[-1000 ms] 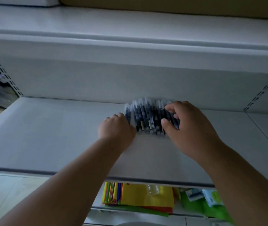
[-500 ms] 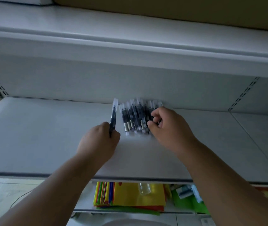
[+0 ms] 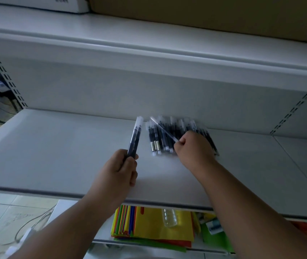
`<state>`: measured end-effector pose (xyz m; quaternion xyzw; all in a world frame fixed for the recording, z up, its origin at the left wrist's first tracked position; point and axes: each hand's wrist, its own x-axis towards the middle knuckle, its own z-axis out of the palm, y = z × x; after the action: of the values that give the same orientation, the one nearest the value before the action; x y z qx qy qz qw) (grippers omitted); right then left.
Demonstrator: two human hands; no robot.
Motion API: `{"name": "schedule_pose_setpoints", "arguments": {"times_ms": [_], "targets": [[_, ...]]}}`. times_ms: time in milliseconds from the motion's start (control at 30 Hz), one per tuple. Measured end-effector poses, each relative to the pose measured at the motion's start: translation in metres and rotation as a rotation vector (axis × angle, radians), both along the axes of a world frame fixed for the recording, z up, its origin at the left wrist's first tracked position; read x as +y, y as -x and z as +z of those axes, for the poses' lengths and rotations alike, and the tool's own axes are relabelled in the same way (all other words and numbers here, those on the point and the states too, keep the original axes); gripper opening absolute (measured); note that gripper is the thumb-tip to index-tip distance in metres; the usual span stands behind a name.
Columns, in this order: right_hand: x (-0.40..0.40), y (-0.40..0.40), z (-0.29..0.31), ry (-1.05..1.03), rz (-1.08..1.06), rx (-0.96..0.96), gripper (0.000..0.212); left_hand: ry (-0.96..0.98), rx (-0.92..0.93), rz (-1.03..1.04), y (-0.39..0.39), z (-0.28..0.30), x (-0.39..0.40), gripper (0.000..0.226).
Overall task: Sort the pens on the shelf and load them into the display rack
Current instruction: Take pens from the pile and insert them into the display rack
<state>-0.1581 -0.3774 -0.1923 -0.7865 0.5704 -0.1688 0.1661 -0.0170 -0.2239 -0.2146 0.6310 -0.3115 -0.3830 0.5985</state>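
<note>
Since 0.5 s ago the right hand (image 3: pixel 193 148) has pinched 1 thin pen (image 3: pixel 164 132) up off the pile (image 3: pixel 169 137), tip angled left. Left hand (image 3: pixel 120 171) grips 2 dark pens (image 3: pixel 134 139) upright, just beside the pile. Risk, I'd say: that light pinch near the end could let it slip, or scatter the pile. White shelf (image 3: pixel 55 146) under both; display rack not in view; coloured folders (image 3: pixel 152 227) on the shelf below; cardboard box (image 3: pixel 214 14) up top.
</note>
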Motion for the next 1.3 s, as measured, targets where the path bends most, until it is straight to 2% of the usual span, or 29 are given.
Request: {"name": "schedule_pose_setpoints", "arguments": {"times_ms": [100, 267, 433, 633, 700, 800, 867, 967, 1300], "targets": [[0.002, 0.009, 0.000, -0.056, -0.116, -0.296, 0.008, -0.023, 0.046, -0.001, 0.003, -0.001, -0.005, 0.023], [0.015, 0.039, 0.019, -0.282, -0.258, -1.092, 0.017, -0.008, 0.225, 0.004, 0.022, 0.008, -0.021, 0.029], [0.026, 0.090, 0.035, -0.497, -0.273, -1.427, 0.024, 0.024, 0.329, -0.088, 0.053, 0.016, -0.038, 0.025], [0.047, 0.164, 0.040, -0.459, -0.295, -1.494, 0.033, -0.022, 0.404, -0.298, 0.123, 0.024, -0.056, 0.019], [0.057, 0.198, 0.040, -0.419, -0.320, -1.471, 0.031, -0.052, 0.442, -0.350, 0.156, 0.024, -0.061, 0.019], [0.073, 0.252, 0.039, -0.373, -0.339, -1.438, 0.015, -0.101, 0.509, -0.439, 0.209, 0.024, -0.067, 0.020], [0.083, 0.292, 0.039, -0.336, -0.357, -1.437, 0.023, -0.122, 0.520, -0.506, 0.247, 0.024, -0.068, 0.020], [0.098, 0.354, 0.041, -0.277, -0.360, -1.337, 0.028, -0.129, 0.520, -0.600, 0.313, 0.025, -0.069, 0.019], [0.122, 0.580, 0.047, -0.056, -0.504, -0.946, 0.008, -0.201, 0.542, -0.796, 0.548, 0.029, -0.076, 0.026]]}}
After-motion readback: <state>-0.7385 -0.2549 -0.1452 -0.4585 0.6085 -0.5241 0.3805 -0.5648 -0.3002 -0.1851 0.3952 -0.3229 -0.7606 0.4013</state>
